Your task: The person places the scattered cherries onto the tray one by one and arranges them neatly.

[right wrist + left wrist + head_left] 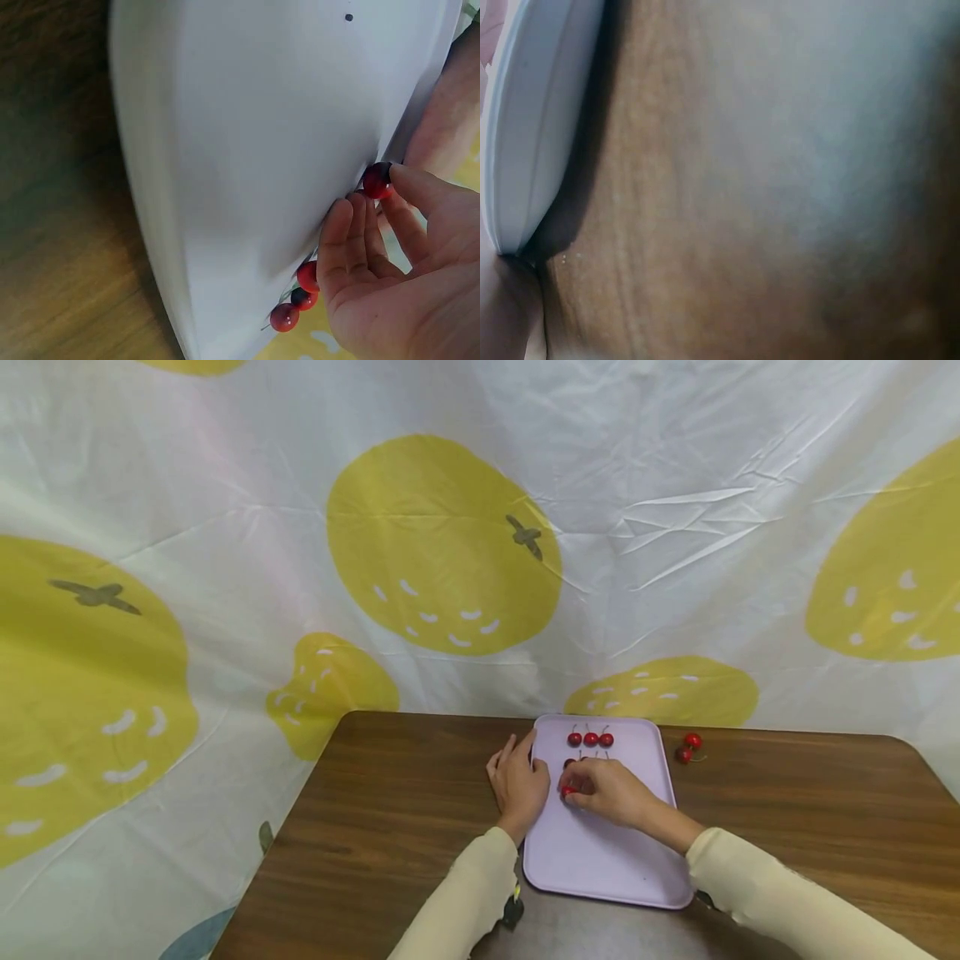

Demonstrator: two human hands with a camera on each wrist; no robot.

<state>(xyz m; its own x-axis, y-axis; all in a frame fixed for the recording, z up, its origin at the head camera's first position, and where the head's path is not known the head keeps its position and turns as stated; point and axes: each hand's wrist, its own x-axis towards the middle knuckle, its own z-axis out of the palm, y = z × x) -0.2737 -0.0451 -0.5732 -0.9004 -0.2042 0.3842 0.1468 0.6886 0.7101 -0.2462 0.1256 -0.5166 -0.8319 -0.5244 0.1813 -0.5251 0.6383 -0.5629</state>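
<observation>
A pale lilac tray (600, 868) lies lengthwise on the table. My left hand (521, 783) rests against its left rim, fingers extended outside and thumb over the edge. Between thumb and fingertips, my right hand (611, 792) pinches a red cherry (377, 180) low over the tray's left-middle part. Three stemmed cherries (591, 739) form a row near the tray's far end. Below that row is another, with one dark cherry (569, 763) and some stems showing; my right hand hides the rest. Only the left hand's edge (506, 307) shows in the left wrist view, beside the tray rim.
Two more cherries (684, 754) lie on the brown wooden table (405, 802), right of the tray's far end. A white curtain (247, 568) printed with yellow fruit hangs right behind the table. A small dark item (513, 912) is by the left sleeve.
</observation>
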